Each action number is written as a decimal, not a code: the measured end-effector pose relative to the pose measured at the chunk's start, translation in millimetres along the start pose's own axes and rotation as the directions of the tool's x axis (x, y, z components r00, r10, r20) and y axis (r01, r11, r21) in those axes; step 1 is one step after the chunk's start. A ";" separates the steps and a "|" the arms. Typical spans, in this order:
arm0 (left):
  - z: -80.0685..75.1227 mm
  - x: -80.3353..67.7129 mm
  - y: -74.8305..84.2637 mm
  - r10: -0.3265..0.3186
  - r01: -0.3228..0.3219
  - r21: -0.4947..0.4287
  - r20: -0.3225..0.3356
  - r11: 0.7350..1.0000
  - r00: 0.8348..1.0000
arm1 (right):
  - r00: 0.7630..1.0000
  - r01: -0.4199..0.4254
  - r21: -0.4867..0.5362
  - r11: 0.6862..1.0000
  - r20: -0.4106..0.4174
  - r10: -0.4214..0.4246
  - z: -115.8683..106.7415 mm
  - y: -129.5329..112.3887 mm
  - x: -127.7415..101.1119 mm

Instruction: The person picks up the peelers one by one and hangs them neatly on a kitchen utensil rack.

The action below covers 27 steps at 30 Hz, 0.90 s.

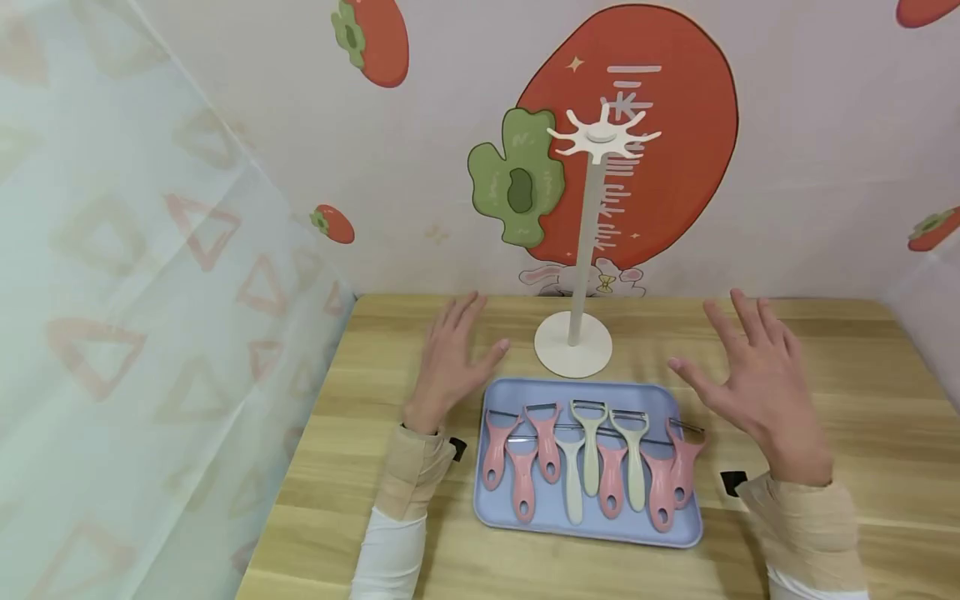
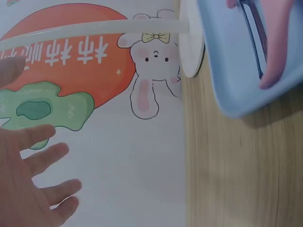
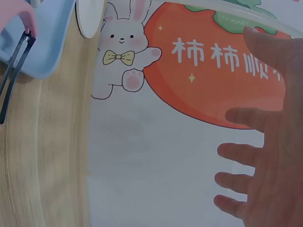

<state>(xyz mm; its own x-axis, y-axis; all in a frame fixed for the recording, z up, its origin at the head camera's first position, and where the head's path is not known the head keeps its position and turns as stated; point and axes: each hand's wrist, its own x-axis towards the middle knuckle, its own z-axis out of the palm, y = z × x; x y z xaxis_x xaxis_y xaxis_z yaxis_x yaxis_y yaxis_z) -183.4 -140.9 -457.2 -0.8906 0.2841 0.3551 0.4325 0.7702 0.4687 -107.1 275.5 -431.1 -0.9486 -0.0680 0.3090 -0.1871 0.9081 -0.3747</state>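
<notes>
On the wooden surface (image 1: 322, 500), a blue tray (image 1: 550, 508) holds nine peelers (image 1: 611, 487), six pink and three pale green, heads away from the person and handles near; just beyond the tray stands a tall white stand (image 1: 584, 250), upright, with slim arms spread at its top; the left hand (image 1: 452, 358) is open and empty by the tray's far left corner; the right hand (image 1: 765, 383), also empty with fingers spread, is off the right side.

Good handling here would mean pinching a handle well below the blade; the lower peelers' heads look tucked under their neighbours' handles, so freeing the upper ones first should avoid snagging; the rightmost pink peeler juts past the rim, which makes it easy to reach but leaves its blade exposed; the stand's pole is thin and could tip if knocked, so wrists should pass wide of it.
</notes>
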 end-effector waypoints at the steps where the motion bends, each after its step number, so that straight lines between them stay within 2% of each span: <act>1: 0.2 -0.4 0.1 0.001 0.000 -0.044 0.006 0.999 1.000 | 1.000 0.004 0.002 1.000 0.002 -0.004 0.0 -0.7 -0.2; 4: 2.0 1.1 1.7 0.013 -0.008 -0.157 0.033 0.988 0.999 | 0.999 0.023 0.019 1.000 -0.028 -0.023 0.1 -2.8 -2.1; 7: 7.5 7.4 4.8 0.047 -0.033 -0.238 0.052 0.971 0.998 | 0.991 0.074 0.046 0.996 -0.117 -0.068 0.9 -2.8 -5.0; 10: 14.3 14.4 10.6 0.083 -0.059 -0.293 0.068 0.954 0.994 | 0.969 0.148 0.064 0.987 -0.210 -0.131 2.3 -1.4 -8.3; 13: 20.3 21.0 17.8 0.105 -0.076 -0.320 0.076 0.944 0.992 | 0.945 0.214 0.061 0.975 -0.266 -0.191 3.1 0.9 -12.4; 17: 25.6 32.7 28.9 0.122 -0.092 -0.377 0.057 0.922 0.991 | 0.940 0.254 0.089 0.963 -0.258 -0.224 3.1 3.2 -20.4; 19: 27.2 40.8 35.8 0.132 -0.099 -0.436 0.047 0.895 0.990 | 0.946 0.254 0.106 0.961 -0.233 -0.225 3.3 3.7 -25.5; 23: 31.2 60.4 49.9 0.157 -0.101 -0.558 0.052 0.823 0.986 | 0.957 0.254 0.120 0.960 -0.178 -0.231 2.7 5.3 -35.8; 27: 36.5 78.4 61.1 0.163 -0.082 -0.597 0.083 0.798 0.983 | 0.955 0.269 0.134 0.954 -0.164 -0.246 1.9 6.5 -44.8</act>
<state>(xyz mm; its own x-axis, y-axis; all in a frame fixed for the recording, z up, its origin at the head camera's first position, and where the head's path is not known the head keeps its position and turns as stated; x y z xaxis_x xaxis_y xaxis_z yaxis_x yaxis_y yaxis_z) -231.9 -50.8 -430.2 -0.8165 0.4528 0.3582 0.5022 0.2508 0.8276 -66.3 283.6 -449.0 -0.8182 -0.2202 0.5311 -0.4674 0.7927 -0.3914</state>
